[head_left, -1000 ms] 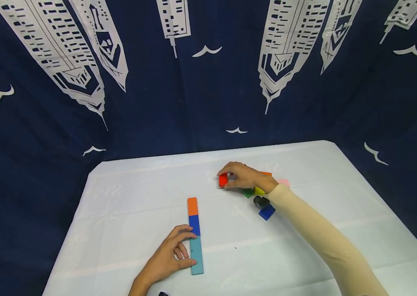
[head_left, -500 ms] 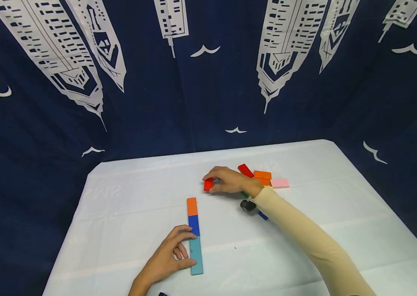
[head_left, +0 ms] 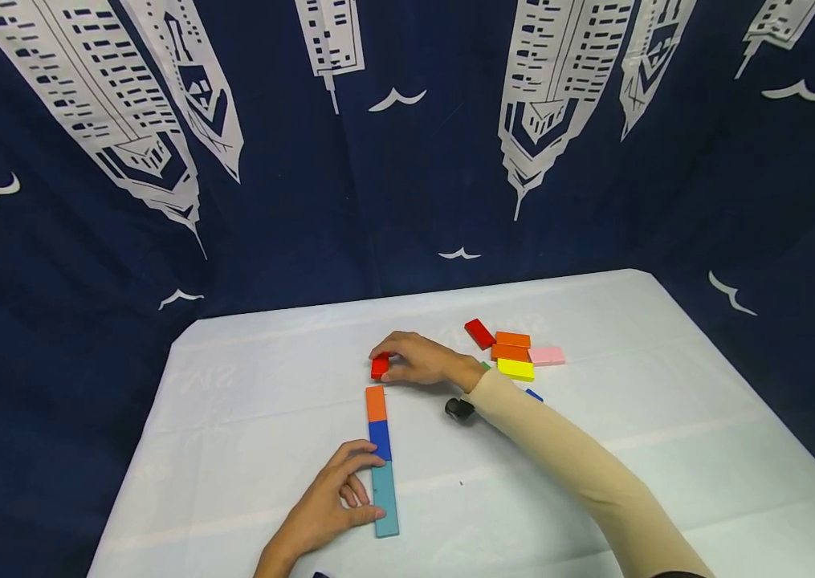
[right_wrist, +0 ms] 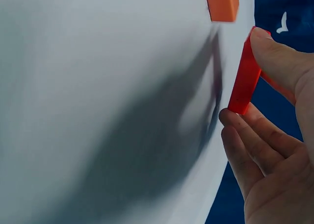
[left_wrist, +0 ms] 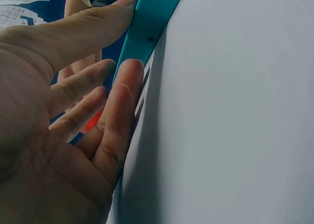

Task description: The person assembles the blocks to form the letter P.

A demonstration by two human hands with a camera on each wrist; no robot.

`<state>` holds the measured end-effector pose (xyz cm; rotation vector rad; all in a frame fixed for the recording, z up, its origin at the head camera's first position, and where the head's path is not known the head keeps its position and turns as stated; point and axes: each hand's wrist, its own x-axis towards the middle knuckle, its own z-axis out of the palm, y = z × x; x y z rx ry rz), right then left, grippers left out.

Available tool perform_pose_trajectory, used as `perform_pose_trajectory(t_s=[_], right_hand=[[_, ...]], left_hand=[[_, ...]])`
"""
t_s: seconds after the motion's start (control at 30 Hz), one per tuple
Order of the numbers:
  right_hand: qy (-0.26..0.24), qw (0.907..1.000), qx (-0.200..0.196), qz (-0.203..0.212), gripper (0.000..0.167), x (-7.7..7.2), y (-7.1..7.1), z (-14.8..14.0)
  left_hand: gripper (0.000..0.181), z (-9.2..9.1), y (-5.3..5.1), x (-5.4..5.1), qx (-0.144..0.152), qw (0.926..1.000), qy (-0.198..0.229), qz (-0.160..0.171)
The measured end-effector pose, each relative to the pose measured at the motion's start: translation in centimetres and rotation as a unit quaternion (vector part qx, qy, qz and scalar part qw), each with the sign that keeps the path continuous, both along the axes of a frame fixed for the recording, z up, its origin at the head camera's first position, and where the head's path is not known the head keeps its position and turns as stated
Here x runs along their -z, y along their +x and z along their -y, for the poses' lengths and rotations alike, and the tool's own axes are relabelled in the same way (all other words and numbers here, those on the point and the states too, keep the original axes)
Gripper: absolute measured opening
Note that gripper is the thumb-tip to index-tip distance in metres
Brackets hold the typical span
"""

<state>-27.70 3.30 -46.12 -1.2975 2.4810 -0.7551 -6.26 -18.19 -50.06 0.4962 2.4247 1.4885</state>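
Right grip [head_left: 417, 359] pinches a red block [head_left: 379, 368] just beyond an orange block [head_left: 376, 404] in the head view; left grip [head_left: 328, 494], loosely spread, touches a teal block [head_left: 386, 499]. Its thumb meets that block's edge in the left wrist view; in the right wrist's, red and orange are apart.

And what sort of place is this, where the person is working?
Probably an indoor tabletop workspace, perhaps arranged for recording: a white table, behind it a dark blue cloth printed with buildings, and a row of coloured blocks on the table.
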Motion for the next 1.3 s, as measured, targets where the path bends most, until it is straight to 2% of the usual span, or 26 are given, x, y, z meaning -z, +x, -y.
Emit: perform_pose_trajectory(t_s=[0.3, 0.67, 0.97, 1.3], right_hand=[[0.010, 0.9998, -0.002, -0.015, 0.040, 0.4, 0.4, 1.0], [0.030, 0.9995, 0.003, -0.004, 0.040, 0.5, 0.5, 1.2], [0.024, 0.9997, 0.000, -0.008, 0.034, 0.6, 0.6, 1.4], [0.027, 0.9996, -0.006, 0.000, 0.034, 0.8, 0.6, 1.4]], left_hand=[[0.056, 0.0, -0.2, 0.2, 0.009, 0.9999, -0.005, -0.011], [0.055, 0.0, -0.2, 0.1, 0.004, 1.0000, 0.006, -0.006], [0.054, 0.0, 0.1, -0.1, -0.002, 0.9996, 0.027, 0.002], [0.055, 0.0, 0.1, 0.1, -0.002, 0.9997, 0.025, -0.002]])
